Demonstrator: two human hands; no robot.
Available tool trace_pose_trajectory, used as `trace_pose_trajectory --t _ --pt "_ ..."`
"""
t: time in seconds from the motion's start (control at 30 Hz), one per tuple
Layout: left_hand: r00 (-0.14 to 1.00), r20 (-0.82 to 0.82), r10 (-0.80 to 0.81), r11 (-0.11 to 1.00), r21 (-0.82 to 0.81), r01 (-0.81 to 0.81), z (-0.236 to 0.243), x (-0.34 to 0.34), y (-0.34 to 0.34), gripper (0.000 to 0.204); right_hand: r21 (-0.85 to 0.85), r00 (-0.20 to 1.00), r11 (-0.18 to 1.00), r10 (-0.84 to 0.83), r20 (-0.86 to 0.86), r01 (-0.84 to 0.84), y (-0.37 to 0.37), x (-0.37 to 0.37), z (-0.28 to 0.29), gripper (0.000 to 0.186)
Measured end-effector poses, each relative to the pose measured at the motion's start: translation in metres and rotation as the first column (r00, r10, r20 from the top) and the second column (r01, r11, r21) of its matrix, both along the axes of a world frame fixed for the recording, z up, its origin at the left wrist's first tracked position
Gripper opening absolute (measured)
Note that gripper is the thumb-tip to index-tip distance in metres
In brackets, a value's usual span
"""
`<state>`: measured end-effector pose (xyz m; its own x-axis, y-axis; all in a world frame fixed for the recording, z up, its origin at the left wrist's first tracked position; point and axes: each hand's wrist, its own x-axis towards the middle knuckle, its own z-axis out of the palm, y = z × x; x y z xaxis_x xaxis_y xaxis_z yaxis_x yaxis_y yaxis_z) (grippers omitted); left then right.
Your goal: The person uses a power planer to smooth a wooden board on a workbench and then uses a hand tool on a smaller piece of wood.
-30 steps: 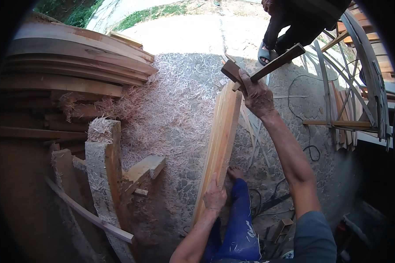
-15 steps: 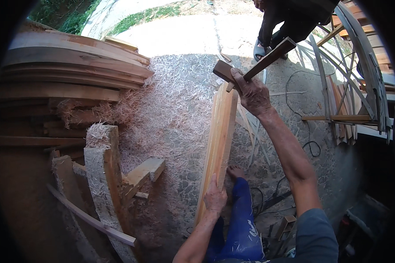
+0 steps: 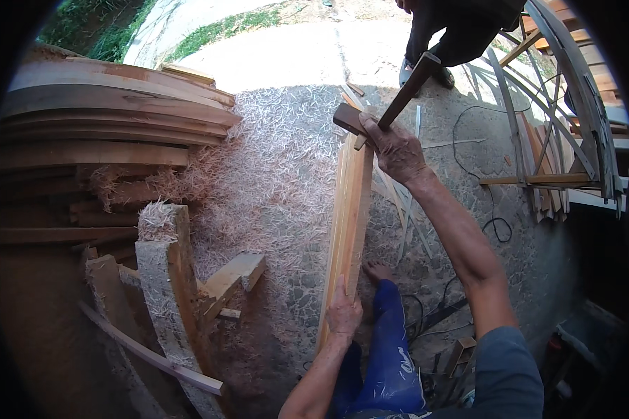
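Observation:
A long pale timber board (image 3: 351, 202) runs away from my body, with lengthwise lines along its upper face. My left hand (image 3: 344, 313) is closed around its near part, thumb lying along the top. At the far end, my right hand (image 3: 400, 155) is wrapped around a dark wooden marking gauge (image 3: 414, 87). The gauge's block (image 3: 347, 119) lies just beyond the board's end, and its long stem points up and away to the right. The stem's lower tip is at the board's end; whether it touches the wood I cannot tell.
Curved planks (image 3: 119, 105) are stacked at left, above a rough wooden stand (image 3: 162, 269). Shavings (image 3: 265, 174) cover the floor. Another person (image 3: 454, 35) stands at the far end. Curved wooden frames (image 3: 573, 105) and a dark cable (image 3: 458, 146) are at right.
My right hand and the marking gauge have shifted slightly left, and the stem stands a little steeper. My left hand keeps its grip on the board.

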<state>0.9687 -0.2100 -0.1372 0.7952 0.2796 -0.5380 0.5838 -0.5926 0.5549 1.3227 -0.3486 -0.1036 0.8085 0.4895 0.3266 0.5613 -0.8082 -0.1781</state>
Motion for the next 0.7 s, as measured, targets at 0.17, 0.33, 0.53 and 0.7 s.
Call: trace_pose_trajectory --t 0.17,0.33,0.53,0.7 --pt "1.0 -0.004 0.009 1.0 -0.003 -0.009 -0.002 0.002 0.004 0.064 0.037 0.986 0.997 -0.067 -0.15 0.073 0.003 0.002 0.003 0.058" --pt "1.0 -0.008 -0.01 1.0 0.009 0.011 0.0 0.003 0.004 0.065 0.502 0.654 0.502 -0.184 -0.734 0.704 0.01 -0.02 -0.022 0.064" --pt "0.996 0.085 -0.004 0.998 0.055 -0.001 -0.005 -0.001 0.002 0.056 0.541 0.575 0.243 -0.096 -0.813 0.805 0.051 -0.089 -0.057 0.069" --pt "1.0 0.024 -0.007 1.0 0.014 0.007 0.001 0.004 0.002 0.065 0.507 0.527 0.199 -0.057 -0.848 0.839 0.041 -0.04 -0.055 0.075"
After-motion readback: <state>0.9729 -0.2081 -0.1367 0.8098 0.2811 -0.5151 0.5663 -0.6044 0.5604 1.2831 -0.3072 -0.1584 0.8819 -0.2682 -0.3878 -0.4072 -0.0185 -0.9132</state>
